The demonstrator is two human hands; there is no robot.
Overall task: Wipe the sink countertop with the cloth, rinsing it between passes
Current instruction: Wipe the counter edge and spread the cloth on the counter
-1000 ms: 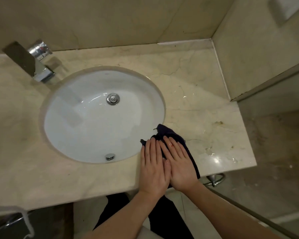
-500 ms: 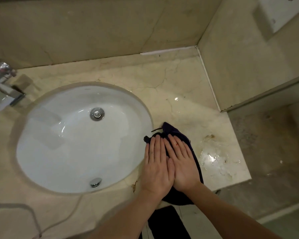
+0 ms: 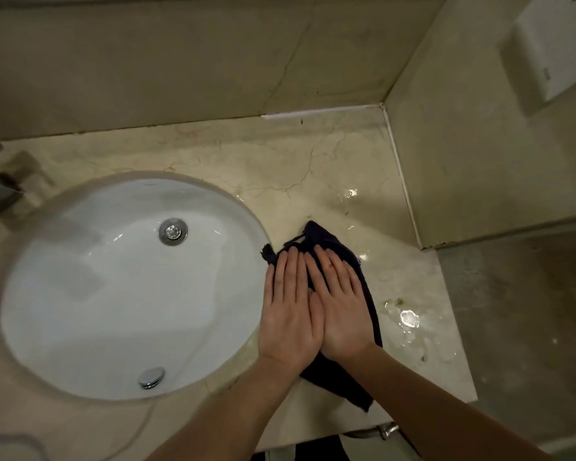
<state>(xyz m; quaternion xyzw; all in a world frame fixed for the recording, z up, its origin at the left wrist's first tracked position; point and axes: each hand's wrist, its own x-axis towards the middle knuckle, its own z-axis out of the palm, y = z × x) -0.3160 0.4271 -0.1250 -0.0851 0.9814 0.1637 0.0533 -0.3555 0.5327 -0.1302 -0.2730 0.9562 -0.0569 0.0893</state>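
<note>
Both palms lie flat on the dark cloth point(image 3: 333, 242), the left hand point(image 3: 288, 314) and right hand point(image 3: 341, 311) side by side with fingers straight and closed together, pressing it onto the marble countertop point(image 3: 313, 168) just right of the sink point(image 3: 120, 287) rim. To do this pass well, I'd say the pressure should stay even as the cloth is pushed toward the wet, brown-flecked patch point(image 3: 404, 314) near the front right corner. The cloth's near end droops over the counter edge, so bunching it under the palms would help.
</note>
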